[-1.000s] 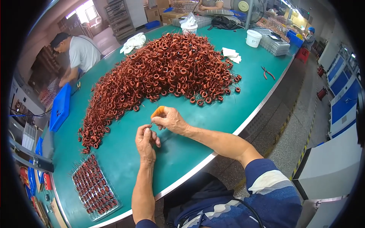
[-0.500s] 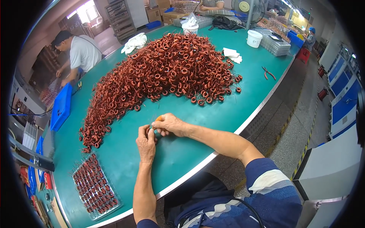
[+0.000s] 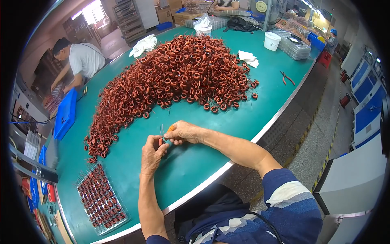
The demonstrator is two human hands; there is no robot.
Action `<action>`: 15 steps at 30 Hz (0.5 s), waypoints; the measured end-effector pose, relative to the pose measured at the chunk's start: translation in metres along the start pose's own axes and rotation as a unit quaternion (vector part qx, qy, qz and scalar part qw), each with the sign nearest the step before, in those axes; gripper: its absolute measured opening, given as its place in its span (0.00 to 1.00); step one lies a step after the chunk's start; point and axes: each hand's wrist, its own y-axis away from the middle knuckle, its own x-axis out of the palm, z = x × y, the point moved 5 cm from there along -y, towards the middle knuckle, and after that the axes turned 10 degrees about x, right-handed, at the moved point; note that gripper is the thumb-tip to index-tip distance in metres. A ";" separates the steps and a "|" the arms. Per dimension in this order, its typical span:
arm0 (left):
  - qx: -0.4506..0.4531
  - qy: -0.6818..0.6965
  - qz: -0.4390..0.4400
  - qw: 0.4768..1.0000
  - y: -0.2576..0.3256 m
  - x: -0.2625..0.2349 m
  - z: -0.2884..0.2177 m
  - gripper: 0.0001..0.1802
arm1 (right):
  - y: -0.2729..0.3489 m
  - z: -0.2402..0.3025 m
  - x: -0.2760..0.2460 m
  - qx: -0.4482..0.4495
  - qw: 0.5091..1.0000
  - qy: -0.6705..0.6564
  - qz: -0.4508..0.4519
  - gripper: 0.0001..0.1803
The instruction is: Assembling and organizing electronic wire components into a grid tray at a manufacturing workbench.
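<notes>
My left hand (image 3: 150,157) pinches a small red-brown wire-wound ring coil (image 3: 161,141) between thumb and fingers, above the green table (image 3: 199,162). Two thin wire leads stick up from it. My right hand (image 3: 186,132) is closed at the coil's upper side, fingertips against its leads; an orange cover (image 3: 171,128) sits on one finger. Exactly what the right fingertips grip is partly hidden. Beyond both hands spreads a large heap of similar coils (image 3: 174,77). Left of my left forearm lies a clear plastic tray (image 3: 126,215) filled with rows of coils.
Red-handled pliers (image 3: 287,78) lie at the right, near a white cloth (image 3: 248,58) and a white bucket (image 3: 271,41). A blue bin (image 3: 66,114) stands at the left edge, where another person (image 3: 83,59) works. The table's metal edge (image 3: 203,181) runs close before me.
My left hand has tilted and shifted slightly left, so the coil and its upright leads show more clearly. My right hand has barely moved. The person at the left has leaned further left.
</notes>
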 end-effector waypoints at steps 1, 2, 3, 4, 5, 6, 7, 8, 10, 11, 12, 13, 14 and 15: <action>0.009 -0.059 -0.007 0.998 -0.001 -0.002 0.002 0.12 | -0.005 0.000 0.000 -0.011 1.000 0.009 -0.013 0.12; 0.010 -0.121 -0.019 0.992 0.004 -0.005 0.003 0.12 | -0.009 -0.003 0.005 -0.017 1.000 0.019 -0.018 0.13; 0.031 -0.137 -0.030 0.990 -0.001 -0.004 0.016 0.12 | -0.012 -0.003 0.000 -0.030 0.998 0.023 -0.055 0.14; 0.038 -0.119 -0.040 0.991 -0.004 -0.001 0.015 0.12 | -0.004 0.002 -0.002 -0.064 0.992 0.044 -0.103 0.14; 0.044 -0.101 -0.048 0.993 -0.009 0.006 0.013 0.13 | 0.009 0.012 -0.003 -0.121 0.977 0.088 -0.150 0.14; 0.022 0.019 -0.073 0.997 -0.009 0.004 0.017 0.14 | 0.014 0.021 0.009 -0.206 0.957 0.112 -0.170 0.15; 0.014 0.138 -0.090 0.986 -0.012 0.010 0.011 0.15 | 0.027 0.027 0.010 -0.241 0.933 0.153 -0.219 0.15; 0.015 0.204 -0.094 0.974 -0.013 0.013 0.004 0.15 | 0.033 0.032 0.011 -0.241 0.938 0.131 -0.214 0.14; 0.038 0.300 -0.101 0.948 -0.016 0.012 -0.001 0.15 | 0.026 0.034 0.006 -0.229 0.952 0.081 -0.184 0.13; 0.033 0.325 -0.099 0.940 -0.012 0.013 0.001 0.14 | 0.021 0.034 0.005 -0.213 0.962 0.053 -0.160 0.12; 0.031 0.351 -0.096 0.931 -0.009 0.012 0.002 0.14 | 0.018 0.029 0.008 -0.195 0.970 0.037 -0.143 0.13; 0.028 0.344 -0.092 0.934 -0.006 0.013 0.003 0.13 | 0.017 0.027 0.008 -0.192 0.971 0.038 -0.137 0.13; 0.026 0.343 -0.097 0.934 -0.005 0.013 0.004 0.13 | 0.016 0.026 0.007 -0.187 0.973 0.036 -0.128 0.13; 0.032 0.352 -0.081 0.932 -0.006 0.014 0.003 0.13 | 0.016 0.026 0.006 -0.182 0.975 0.034 -0.120 0.12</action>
